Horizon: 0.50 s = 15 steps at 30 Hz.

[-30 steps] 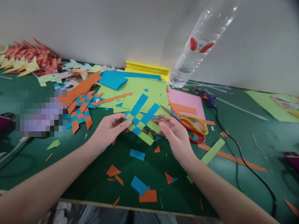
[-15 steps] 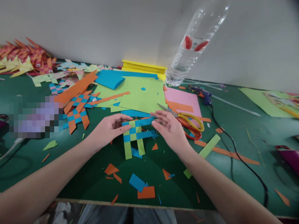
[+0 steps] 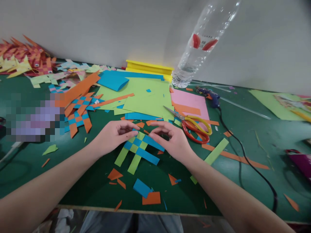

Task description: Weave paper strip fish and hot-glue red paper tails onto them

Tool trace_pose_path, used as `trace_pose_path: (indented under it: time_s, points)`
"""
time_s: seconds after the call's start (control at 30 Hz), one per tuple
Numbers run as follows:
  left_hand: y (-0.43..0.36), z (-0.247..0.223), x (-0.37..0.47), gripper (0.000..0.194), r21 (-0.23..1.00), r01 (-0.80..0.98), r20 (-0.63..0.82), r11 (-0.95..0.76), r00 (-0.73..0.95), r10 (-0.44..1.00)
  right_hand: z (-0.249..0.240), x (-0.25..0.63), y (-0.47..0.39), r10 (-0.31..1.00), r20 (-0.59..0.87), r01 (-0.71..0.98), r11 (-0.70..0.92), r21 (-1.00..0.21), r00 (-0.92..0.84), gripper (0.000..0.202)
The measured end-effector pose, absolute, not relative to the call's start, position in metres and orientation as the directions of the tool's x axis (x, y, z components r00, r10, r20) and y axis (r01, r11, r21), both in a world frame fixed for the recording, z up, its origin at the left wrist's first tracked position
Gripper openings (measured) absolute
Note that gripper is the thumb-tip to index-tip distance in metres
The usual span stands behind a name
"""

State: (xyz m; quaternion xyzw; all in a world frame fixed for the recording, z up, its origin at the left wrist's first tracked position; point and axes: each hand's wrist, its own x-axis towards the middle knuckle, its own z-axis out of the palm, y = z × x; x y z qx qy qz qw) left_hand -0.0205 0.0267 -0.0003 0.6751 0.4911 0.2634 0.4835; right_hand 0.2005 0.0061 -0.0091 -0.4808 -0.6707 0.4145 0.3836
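Observation:
Between my hands is a woven paper piece [image 3: 137,144], a blue and light green checkerboard with loose strips. It lies at a slant, green strips toward me and blue strips toward the right. My left hand [image 3: 113,136] pinches its far left corner between thumb and fingers. At the far right edge, my right hand [image 3: 173,140] has curled fingers, the thumb on a blue strip; the fingertips behind the paper are partly hidden. Scissors [image 3: 194,126] with red and yellow handles lie just beyond my right hand.
Green, blue and pink sheets [image 3: 148,100] are stacked behind my hands. Orange and blue woven pieces [image 3: 77,121] lie left, near a blurred purple object. A plastic bottle [image 3: 199,48] and a glue gun [image 3: 211,97] with black cord are at the right. Paper scraps [image 3: 142,187] litter the front.
The woven piece has turned clockwise and come slightly toward me. My right hand has shifted left, from the end of a blue strip to near the woven corner.

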Motion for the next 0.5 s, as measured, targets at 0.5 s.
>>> trace_pose_path:
  time_s: [0.5]
  points:
    - [0.0258, -0.0004, -0.0187, 0.035, 0.934, 0.350, -0.188, 0.071, 0.313, 0.931, -0.0071, 0.1996, 0.0034, 0.967, 0.155, 0.441, 0.232, -0.867, -0.204, 0.014]
